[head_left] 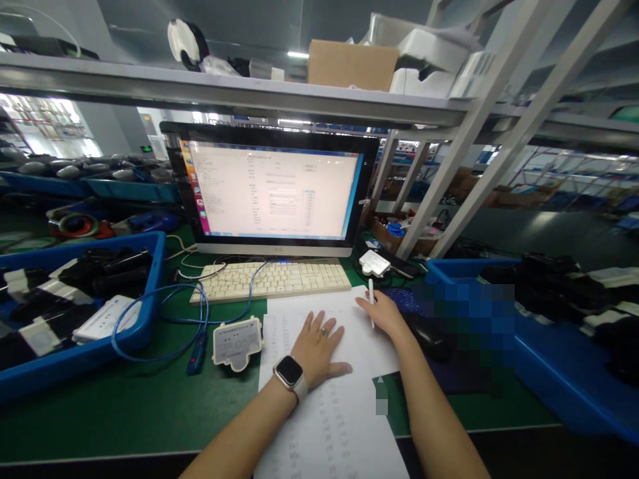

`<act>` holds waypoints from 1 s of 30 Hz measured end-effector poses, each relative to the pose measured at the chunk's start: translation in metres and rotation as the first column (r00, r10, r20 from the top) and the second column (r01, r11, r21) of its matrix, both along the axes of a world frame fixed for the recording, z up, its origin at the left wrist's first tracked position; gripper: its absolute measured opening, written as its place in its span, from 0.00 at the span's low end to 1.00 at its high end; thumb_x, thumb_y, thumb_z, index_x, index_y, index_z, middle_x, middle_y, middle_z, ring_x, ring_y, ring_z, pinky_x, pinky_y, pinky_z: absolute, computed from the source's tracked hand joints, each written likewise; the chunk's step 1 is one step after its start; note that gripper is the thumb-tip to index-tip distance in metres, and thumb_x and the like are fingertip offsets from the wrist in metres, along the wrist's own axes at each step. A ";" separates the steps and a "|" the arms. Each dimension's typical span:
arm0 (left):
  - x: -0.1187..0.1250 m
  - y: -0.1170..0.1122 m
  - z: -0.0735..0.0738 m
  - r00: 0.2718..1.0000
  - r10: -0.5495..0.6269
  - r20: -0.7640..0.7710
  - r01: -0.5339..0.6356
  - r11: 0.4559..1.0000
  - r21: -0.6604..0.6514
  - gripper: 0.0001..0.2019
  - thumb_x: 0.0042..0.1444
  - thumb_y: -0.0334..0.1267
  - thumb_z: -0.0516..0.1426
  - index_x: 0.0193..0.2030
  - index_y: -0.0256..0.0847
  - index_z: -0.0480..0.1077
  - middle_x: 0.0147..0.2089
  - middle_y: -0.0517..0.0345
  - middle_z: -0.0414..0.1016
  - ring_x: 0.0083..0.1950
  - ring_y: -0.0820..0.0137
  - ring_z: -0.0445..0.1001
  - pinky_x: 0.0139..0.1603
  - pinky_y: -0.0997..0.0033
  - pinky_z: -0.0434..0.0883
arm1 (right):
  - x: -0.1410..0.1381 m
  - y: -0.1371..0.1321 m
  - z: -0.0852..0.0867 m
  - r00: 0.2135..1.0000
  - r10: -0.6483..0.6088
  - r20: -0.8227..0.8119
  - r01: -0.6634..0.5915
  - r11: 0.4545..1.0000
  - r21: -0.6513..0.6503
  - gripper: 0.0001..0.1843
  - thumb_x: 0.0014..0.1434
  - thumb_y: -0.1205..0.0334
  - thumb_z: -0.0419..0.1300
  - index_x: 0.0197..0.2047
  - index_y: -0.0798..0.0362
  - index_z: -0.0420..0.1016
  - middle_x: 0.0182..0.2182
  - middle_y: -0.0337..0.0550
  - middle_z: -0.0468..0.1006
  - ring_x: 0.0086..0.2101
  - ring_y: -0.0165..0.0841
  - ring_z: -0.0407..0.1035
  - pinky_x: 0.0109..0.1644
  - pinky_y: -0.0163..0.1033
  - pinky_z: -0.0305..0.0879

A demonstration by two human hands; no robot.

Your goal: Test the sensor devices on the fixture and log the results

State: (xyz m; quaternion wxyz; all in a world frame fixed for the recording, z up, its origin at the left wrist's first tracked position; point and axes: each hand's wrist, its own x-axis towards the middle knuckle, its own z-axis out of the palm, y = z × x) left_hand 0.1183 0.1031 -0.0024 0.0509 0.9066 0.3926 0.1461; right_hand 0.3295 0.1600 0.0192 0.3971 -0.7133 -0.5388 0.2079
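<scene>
My left hand (317, 349), with a watch on the wrist, lies flat with fingers spread on a printed sheet of paper (319, 426). Between the fingers of my right hand (383, 313) is a white pen (371, 299), held nearly upright at the right edge of the papers. Left of the sheet sits a pale, labelled plastic device (237, 343). A black mouse (426, 338) is close by my right forearm. Behind the papers a cream keyboard (279, 281) stretches below a lit monitor (274, 193).
Blue bins flank the green bench: the left bin (158, 266) holds black and white parts, the right bin (544, 379) black items. A blue cable (206, 306) loops beside the keyboard. A small white device (374, 263) rests right of the monitor. Overhead, a shelf (249, 90) carries a cardboard box (352, 64).
</scene>
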 end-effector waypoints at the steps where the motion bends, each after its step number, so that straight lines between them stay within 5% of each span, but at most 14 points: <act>1: 0.002 0.001 0.002 1.000 0.002 -0.003 -0.001 1.000 0.005 0.36 0.51 0.62 0.53 0.61 0.40 0.59 0.64 0.46 0.60 0.67 0.49 0.50 0.67 0.44 0.44 | 0.000 -0.001 0.000 0.999 -0.002 0.041 0.002 1.000 -0.008 0.18 0.42 0.54 0.64 0.35 0.54 0.74 0.30 0.47 0.77 0.34 0.42 0.71 0.37 0.39 0.61; 6: -0.014 -0.021 0.025 0.997 0.074 0.022 -0.075 0.996 0.045 0.34 0.56 0.60 0.49 0.63 0.39 0.56 0.67 0.44 0.53 0.68 0.51 0.47 0.66 0.42 0.45 | -0.001 -0.004 0.002 0.982 0.009 0.189 0.001 0.999 -0.053 0.27 0.48 0.52 0.62 0.49 0.57 0.72 0.33 0.52 0.76 0.35 0.45 0.70 0.37 0.42 0.59; 11: -0.092 -0.054 0.056 0.957 0.241 0.160 -0.278 0.920 0.276 0.33 0.58 0.52 0.52 0.66 0.48 0.46 0.69 0.51 0.46 0.69 0.53 0.42 0.66 0.40 0.43 | -0.003 -0.009 0.011 0.970 0.095 0.224 -0.083 0.995 -0.063 0.25 0.53 0.52 0.59 0.51 0.56 0.71 0.21 0.40 0.71 0.27 0.38 0.66 0.32 0.38 0.55; 14: -0.145 -0.055 0.055 0.904 0.396 0.160 -0.427 0.848 0.314 0.40 0.51 0.51 0.57 0.67 0.47 0.44 0.70 0.49 0.44 0.69 0.49 0.41 0.65 0.38 0.44 | -0.011 -0.014 0.015 0.945 0.260 0.199 -0.250 0.965 -0.075 0.24 0.47 0.52 0.63 0.48 0.51 0.74 0.18 0.33 0.67 0.23 0.33 0.63 0.29 0.35 0.53; 18: -0.183 -0.049 0.039 0.842 0.518 0.149 -0.537 0.830 0.153 0.45 0.44 0.51 0.61 0.66 0.43 0.45 0.69 0.45 0.46 0.68 0.49 0.47 0.64 0.44 0.52 | -0.024 -0.020 0.015 0.868 0.472 0.156 -0.452 0.880 -0.148 0.24 0.41 0.55 0.66 0.44 0.49 0.77 0.16 0.30 0.63 0.20 0.30 0.59 0.25 0.34 0.49; 24: -0.173 -0.054 0.045 0.828 0.527 0.193 -0.497 0.848 -0.184 0.44 0.41 0.44 0.64 0.64 0.40 0.49 0.64 0.43 0.57 0.63 0.55 0.59 0.61 0.55 0.61 | -0.025 -0.016 0.005 0.836 0.496 0.234 -0.449 0.864 -0.228 0.25 0.41 0.52 0.64 0.44 0.49 0.77 0.18 0.33 0.65 0.23 0.33 0.61 0.26 0.35 0.51; 30: -0.148 -0.057 0.047 0.792 0.552 0.262 -0.543 0.832 -0.112 0.39 0.35 0.35 0.64 0.58 0.40 0.57 0.59 0.44 0.60 0.61 0.54 0.61 0.61 0.55 0.61 | -0.021 -0.009 -0.005 0.834 0.491 0.251 -0.467 0.871 -0.153 0.26 0.40 0.41 0.59 0.40 0.47 0.78 0.17 0.36 0.63 0.21 0.37 0.62 0.27 0.39 0.55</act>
